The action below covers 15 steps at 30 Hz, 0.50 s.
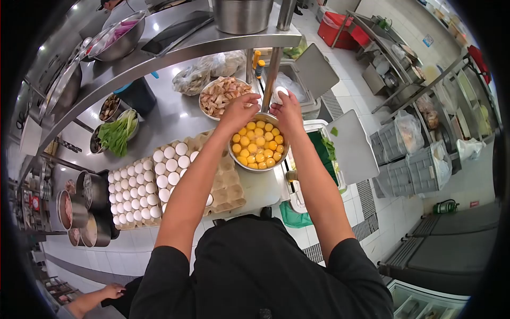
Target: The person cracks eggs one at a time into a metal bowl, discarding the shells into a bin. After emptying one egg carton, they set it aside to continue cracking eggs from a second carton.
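A metal bowl (258,142) full of cracked eggs with many whole yolks stands in front of me. Above its left rim is my left hand (240,111), fingers curled and apart, holding nothing that I can see. Over the right rim, my right hand (287,110) grips a white egg or eggshell (280,95); whether it is whole is unclear. To the left lie cardboard trays of white eggs (134,194), and the tray (228,186) closest to the bowl has many bare hollows.
Behind the bowl sits a bowl of chopped pieces (223,95) beside a metal post (273,74). A steel shelf (175,48) crosses above the table. Leafy greens (118,133) are at left, an open-lidded container (319,154) at right. Another person's arm (95,299) shows at lower left.
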{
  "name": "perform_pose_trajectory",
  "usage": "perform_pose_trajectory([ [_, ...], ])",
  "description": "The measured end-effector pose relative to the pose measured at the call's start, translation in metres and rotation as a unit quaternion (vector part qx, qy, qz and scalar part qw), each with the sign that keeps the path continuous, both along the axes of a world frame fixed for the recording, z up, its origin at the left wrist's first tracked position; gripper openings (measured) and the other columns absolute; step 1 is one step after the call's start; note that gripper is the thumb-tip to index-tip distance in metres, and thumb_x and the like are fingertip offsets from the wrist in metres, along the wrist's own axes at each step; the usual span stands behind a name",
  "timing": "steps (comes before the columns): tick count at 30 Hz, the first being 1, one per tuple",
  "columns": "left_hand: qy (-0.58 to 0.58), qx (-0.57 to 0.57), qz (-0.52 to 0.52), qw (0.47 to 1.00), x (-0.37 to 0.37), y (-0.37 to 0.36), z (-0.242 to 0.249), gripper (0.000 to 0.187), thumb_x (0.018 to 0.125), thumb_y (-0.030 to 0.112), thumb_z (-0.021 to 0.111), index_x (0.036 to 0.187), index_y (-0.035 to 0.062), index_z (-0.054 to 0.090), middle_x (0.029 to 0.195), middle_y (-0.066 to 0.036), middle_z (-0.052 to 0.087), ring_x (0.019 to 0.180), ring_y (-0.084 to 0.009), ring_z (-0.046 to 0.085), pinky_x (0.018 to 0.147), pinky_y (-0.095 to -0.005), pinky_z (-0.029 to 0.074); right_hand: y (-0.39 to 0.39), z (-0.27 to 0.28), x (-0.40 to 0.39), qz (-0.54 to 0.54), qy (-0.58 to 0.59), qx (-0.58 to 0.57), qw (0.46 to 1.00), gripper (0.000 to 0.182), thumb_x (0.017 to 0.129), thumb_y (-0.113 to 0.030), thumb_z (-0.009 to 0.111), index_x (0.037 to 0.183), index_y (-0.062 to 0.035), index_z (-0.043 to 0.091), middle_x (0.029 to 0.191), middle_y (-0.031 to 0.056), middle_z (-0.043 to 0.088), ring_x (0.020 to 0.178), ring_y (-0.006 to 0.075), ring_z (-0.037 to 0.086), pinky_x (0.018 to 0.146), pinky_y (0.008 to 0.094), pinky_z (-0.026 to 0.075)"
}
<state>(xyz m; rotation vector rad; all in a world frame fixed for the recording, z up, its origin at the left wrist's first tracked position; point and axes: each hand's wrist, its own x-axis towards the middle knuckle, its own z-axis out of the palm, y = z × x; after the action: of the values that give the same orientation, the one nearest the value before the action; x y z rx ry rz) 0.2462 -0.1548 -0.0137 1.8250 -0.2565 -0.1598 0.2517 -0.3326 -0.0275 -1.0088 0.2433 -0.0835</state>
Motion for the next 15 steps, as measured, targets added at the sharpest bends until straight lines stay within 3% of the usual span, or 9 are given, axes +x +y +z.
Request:
perform_pose_trajectory([
  [1, -0.071, 0.028, -0.009, 0.997, 0.001, -0.001, -0.001, 0.047, 0.089, 0.018, 0.069, 0.134, 0.0076, 0.059, 0.109, -0.002, 0.067, 0.088, -0.0096, 0.061, 0.078, -0.0251, 0.052, -0.007, 0.001, -0.008, 0.001, 0.001, 0.0, 1.0, 0.041, 0.098, -0.018, 0.058, 0.135, -0.0038, 0.047, 0.104, 0.0094, 0.061, 0.073, 0.0171, 0.061, 0.063, 0.0308, 0.054],
  [3, -0.051, -0.003, -0.06, 0.997, 0.0, -0.002, 0.007, 0.049, 0.087, 0.016, 0.071, 0.134, 0.0078, 0.06, 0.11, -0.003, 0.068, 0.087, -0.0097, 0.062, 0.078, -0.0258, 0.052, -0.017, 0.004, -0.025, 0.139, 0.018, 0.035, 0.989, 0.037, 0.098, -0.015, 0.057, 0.132, -0.0022, 0.05, 0.103, 0.0078, 0.064, 0.074, 0.0159, 0.063, 0.067, 0.0301, 0.055],
  [5, -0.029, -0.033, -0.112, 0.993, -0.004, 0.001, 0.015, 0.051, 0.085, 0.014, 0.072, 0.134, 0.0081, 0.06, 0.11, -0.003, 0.07, 0.087, -0.0098, 0.063, 0.079, -0.0264, 0.052, -0.012, 0.013, -0.046, 0.152, 0.038, 0.021, 0.987, 0.034, 0.099, -0.013, 0.058, 0.13, -0.0007, 0.054, 0.104, 0.0075, 0.066, 0.078, 0.0147, 0.064, 0.071, 0.029, 0.056],
  [7, -0.017, 0.065, -0.166, 0.984, -0.008, 0.003, 0.025, 0.048, 0.084, 0.011, 0.072, 0.131, 0.0081, 0.063, 0.104, -0.003, 0.072, 0.081, -0.0097, 0.064, 0.077, -0.0263, 0.053, -0.016, 0.009, -0.053, 0.244, 0.019, -0.013, 0.97, 0.036, 0.099, -0.013, 0.06, 0.132, 0.0003, 0.055, 0.107, 0.008, 0.066, 0.082, 0.0149, 0.065, 0.075, 0.028, 0.056],
  [8, -0.012, 0.068, -0.145, 0.987, -0.016, 0.003, 0.027, 0.046, 0.08, 0.01, 0.072, 0.125, 0.0062, 0.067, 0.098, -0.008, 0.074, 0.083, -0.0133, 0.068, 0.078, -0.0286, 0.055, -0.018, 0.006, -0.053, 0.258, 0.039, -0.024, 0.965, 0.037, 0.098, -0.012, 0.063, 0.133, -0.0019, 0.057, 0.106, 0.0063, 0.066, 0.082, 0.0137, 0.065, 0.077, 0.0266, 0.055],
  [13, 0.02, 0.04, -0.121, 0.992, -0.025, 0.009, -0.007, 0.041, 0.08, 0.007, 0.069, 0.121, 0.0057, 0.069, 0.098, -0.008, 0.074, 0.089, -0.0139, 0.07, 0.081, -0.0279, 0.056, -0.022, 0.009, -0.059, 0.315, 0.019, -0.148, 0.937, 0.04, 0.094, -0.011, 0.067, 0.132, -0.0037, 0.061, 0.103, 0.0024, 0.067, 0.08, 0.0106, 0.063, 0.076, 0.0248, 0.053],
  [15, -0.01, -0.027, -0.127, 0.991, -0.027, 0.009, -0.014, 0.04, 0.08, 0.005, 0.069, 0.121, 0.0059, 0.069, 0.101, -0.008, 0.074, 0.09, -0.0145, 0.07, 0.082, -0.0276, 0.056, -0.022, 0.015, -0.06, 0.336, -0.029, -0.23, 0.913, 0.044, 0.09, -0.009, 0.07, 0.133, -0.0036, 0.061, 0.101, 0.0018, 0.068, 0.08, 0.0079, 0.061, 0.077, 0.0235, 0.052],
])
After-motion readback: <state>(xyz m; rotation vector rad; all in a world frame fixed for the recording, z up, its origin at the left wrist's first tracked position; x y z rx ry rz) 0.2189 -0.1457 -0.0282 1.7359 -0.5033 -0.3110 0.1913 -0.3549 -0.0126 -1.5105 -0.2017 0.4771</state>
